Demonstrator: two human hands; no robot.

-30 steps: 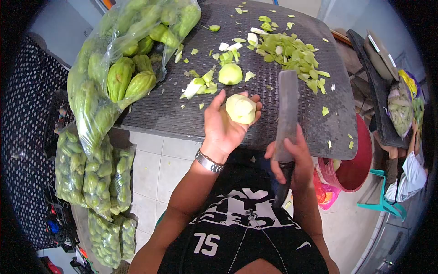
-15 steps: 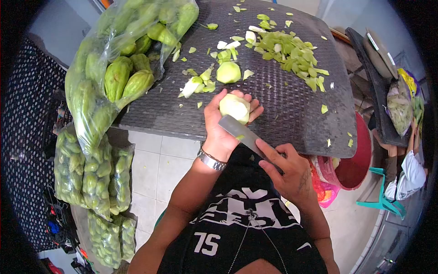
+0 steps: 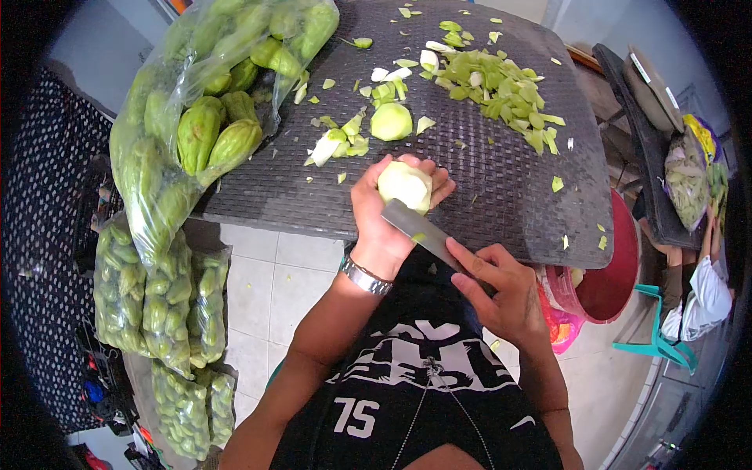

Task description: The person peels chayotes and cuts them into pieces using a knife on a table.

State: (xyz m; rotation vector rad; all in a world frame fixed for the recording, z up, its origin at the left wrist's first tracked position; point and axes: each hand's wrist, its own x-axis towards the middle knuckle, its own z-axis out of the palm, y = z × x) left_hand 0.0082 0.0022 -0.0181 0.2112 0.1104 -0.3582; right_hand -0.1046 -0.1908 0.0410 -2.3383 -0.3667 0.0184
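A pale, peeled chayote point(image 3: 404, 185) rests in my left hand point(image 3: 379, 213), its fingers curled up around the far side. My right hand point(image 3: 500, 288) grips a knife point(image 3: 423, 235) with a broad blade; its tip end is against or just over the near side of the chayote. A small green scrap sticks to the blade. Just beyond my left hand a round, light green cut chayote point(image 3: 391, 122) lies on the dark woven-pattern table point(image 3: 266, 196), with peel scraps point(image 3: 337, 146) to its left. The knife's handle is mostly hidden in my right hand.
A heap of green peelings point(image 3: 501, 94) lies at the far right of the table. An open plastic bag of chayotes point(image 3: 219, 133) covers the left corner. More filled bags point(image 3: 160, 301) stand lower left. A red tub point(image 3: 615, 266) and another person's arm point(image 3: 711, 235) are at the right.
The knife and my right hand have shifted slightly right and down. My left hand still holds the chayote in nearly the same place.
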